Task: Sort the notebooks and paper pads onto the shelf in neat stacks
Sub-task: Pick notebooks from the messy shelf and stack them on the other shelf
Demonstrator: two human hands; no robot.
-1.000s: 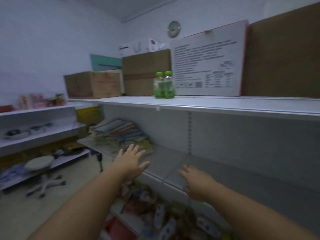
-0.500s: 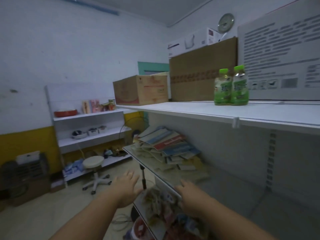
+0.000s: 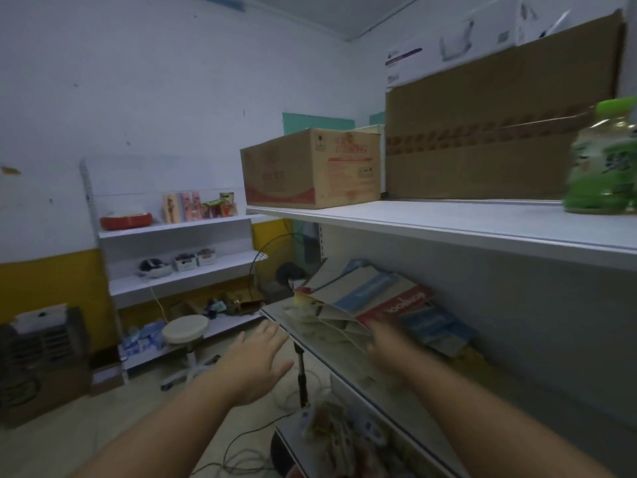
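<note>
Since half a second ago your view has swung left and closer, and your right hand [image 3: 389, 343] has gone from the front lip of the shelf [image 3: 331, 357] up to the notebooks [image 3: 379, 301]. Your left hand [image 3: 255, 360] has stayed out over the aisle.

Above the shelf runs the white top board [image 3: 431, 222]. On it stands a tall brown cardboard box [image 3: 482, 143] with a white box [image 3: 448, 46] on top. Just left of the brown one, at the board's far end, sits a printed carton [image 3: 310, 170].

Against the far wall is a second rack [image 3: 179, 257] holding small goods, with a round stool [image 3: 185, 329] in front of it.

The notebooks lie on the shelf under the top board. They form a loose, slanting heap with blue, white and red covers fanned out and overlapping, and the back ones lean against the rear panel.

Your right hand reaches forward with its fingertips at the heap's front edge, by the red cover. It is too blurred for you to tell whether the fingers pinch anything.

Your left hand hovers palm down, fingers straight and spread, holding nothing. It is just left of the shelf's corner and apart from it.

A green bottle [image 3: 603, 160] stands blurred at the right edge of the top board. Packets [image 3: 337, 432] crowd the tier below your arms.
</note>
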